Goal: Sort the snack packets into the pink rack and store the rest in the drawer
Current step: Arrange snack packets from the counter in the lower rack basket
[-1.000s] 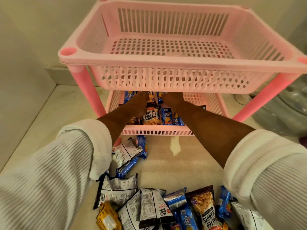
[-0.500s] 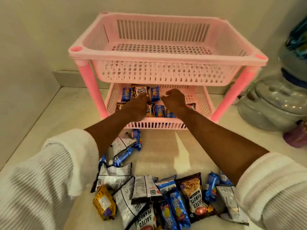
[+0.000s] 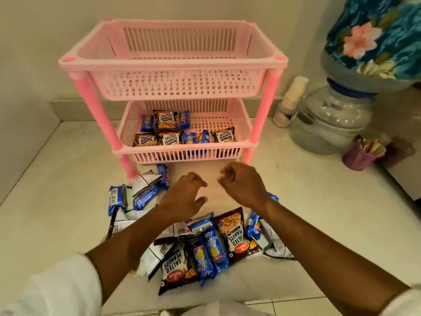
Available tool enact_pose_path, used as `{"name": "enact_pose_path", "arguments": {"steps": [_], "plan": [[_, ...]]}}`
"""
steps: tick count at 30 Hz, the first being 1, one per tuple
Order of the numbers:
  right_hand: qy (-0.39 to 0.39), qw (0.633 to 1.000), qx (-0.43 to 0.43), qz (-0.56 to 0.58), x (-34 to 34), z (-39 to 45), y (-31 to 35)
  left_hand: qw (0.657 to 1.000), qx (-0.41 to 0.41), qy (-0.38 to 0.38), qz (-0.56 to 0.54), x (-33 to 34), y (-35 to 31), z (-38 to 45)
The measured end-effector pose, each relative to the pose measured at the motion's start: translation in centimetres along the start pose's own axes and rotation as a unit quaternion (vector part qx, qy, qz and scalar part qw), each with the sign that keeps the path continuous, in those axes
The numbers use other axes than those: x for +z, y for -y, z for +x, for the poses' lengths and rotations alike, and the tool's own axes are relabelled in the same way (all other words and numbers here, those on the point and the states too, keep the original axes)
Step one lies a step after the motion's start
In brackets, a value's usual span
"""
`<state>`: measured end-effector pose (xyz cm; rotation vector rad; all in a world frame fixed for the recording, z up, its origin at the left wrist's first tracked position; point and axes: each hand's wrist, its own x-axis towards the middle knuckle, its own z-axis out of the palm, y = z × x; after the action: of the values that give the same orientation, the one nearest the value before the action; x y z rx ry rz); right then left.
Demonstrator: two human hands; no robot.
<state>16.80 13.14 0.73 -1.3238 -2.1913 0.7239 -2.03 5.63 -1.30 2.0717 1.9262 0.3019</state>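
We see the pink rack [image 3: 173, 65] standing at twelve o'clock on the pale desk [image 3: 319, 201], against the wall. Its upper basket [image 3: 177, 85] holds nothing that we can see. In its lower basket [image 3: 241, 128] lie snack packets: a salted peanuts packet [image 3: 165, 120] at the back with a small blue biscuit packet on either side, and along the front rim three more peanut packets and two blue ones.

Our left hand [image 3: 182, 197] hangs over the desk just in front of the rack, fingers loosely spread and slightly bent, its grip holding nothing. Our right hand [image 3: 241, 185] hangs just beside it at about one o'clock, fingers loosely curled with nothing between them that we can make out. The two hands are near each other but apart.

Beneath and behind the hands, toward six o'clock, the loose pile of snack packets [image 3: 211, 249] spreads over the desk: peanut packets face up and face down, and blue biscuit packets, some overlapping. More of them trail toward nine o'clock, up to the rack's front left leg.

At two o'clock stands a water dispenser jar [image 3: 330, 119] carrying a bottle in a floral cover [image 3: 373, 35], with a stack of paper cups [image 3: 289, 101] beside it and a purple cup [image 3: 357, 158] in front.
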Motion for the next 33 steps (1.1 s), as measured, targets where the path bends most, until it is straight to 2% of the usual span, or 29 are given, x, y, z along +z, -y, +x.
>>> {"name": "enact_pose_path", "arguments": {"steps": [4, 6, 15, 24, 30, 33], "plan": [[0.12, 0.984, 0.062, -0.117, 0.7, -4.8, -2.4, 0.99, -0.038, 0.137, -0.008, 1.9, -0.6, -1.0], [0.143, 0.972, 0.072, -0.172, 1.5, -6.4, -3.3, 0.985, -0.048, 0.166, -0.008, 2.4, -0.8, -1.2], [0.116, 0.971, 0.05, -0.202, 3.8, -8.4, -4.6, 0.983, -0.095, 0.159, 0.011, 3.8, -1.5, -1.0], [0.094, 0.972, 0.032, -0.212, 4.5, -8.2, -5.5, 0.985, -0.103, 0.134, 0.025, 4.5, -1.9, -1.5], [0.081, 0.972, 0.079, -0.207, 3.9, -6.4, -5.1, 0.993, -0.083, 0.085, -0.013, 3.8, -1.3, -1.4], [0.077, 0.977, 0.12, -0.16, 3.1, -5.5, -4.9, 0.995, -0.075, 0.045, -0.047, 3.1, -1.0, -1.0]]}}
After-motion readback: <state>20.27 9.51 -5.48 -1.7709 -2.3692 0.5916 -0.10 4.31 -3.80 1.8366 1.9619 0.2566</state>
